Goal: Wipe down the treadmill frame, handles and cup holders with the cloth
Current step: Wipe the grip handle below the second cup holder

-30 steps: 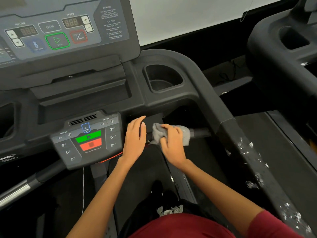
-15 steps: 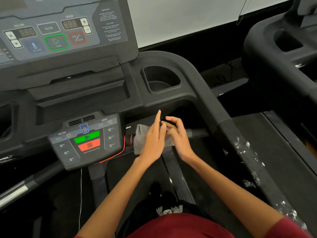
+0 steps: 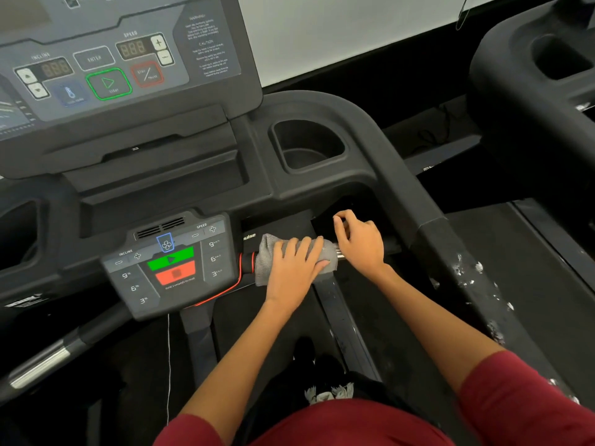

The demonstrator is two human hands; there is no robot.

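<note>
A grey cloth [image 3: 265, 262] is wrapped over the treadmill's short front handle bar [image 3: 338, 252], just right of the small control pad. My left hand [image 3: 294, 268] lies over the cloth with its fingers curled around it and the bar. Immediately to the right, my right hand [image 3: 360, 241] hovers at the bar's right end, fingers loosely bent and holding nothing. Above them an empty cup holder [image 3: 307, 144] is sunk into the black console frame [image 3: 370, 130].
The small control pad [image 3: 170, 265] with green and red buttons sits left of the cloth, the main display panel [image 3: 122, 56] above it. The right side rail [image 3: 467, 268] has flaking white patches. A second treadmill [image 3: 541, 75] stands at the right. Another handle bar [image 3: 48, 358] is at lower left.
The cloth has passed from my right hand to my left, which now grips it on the bar. My right hand has let go and moved to the bar's right end.
</note>
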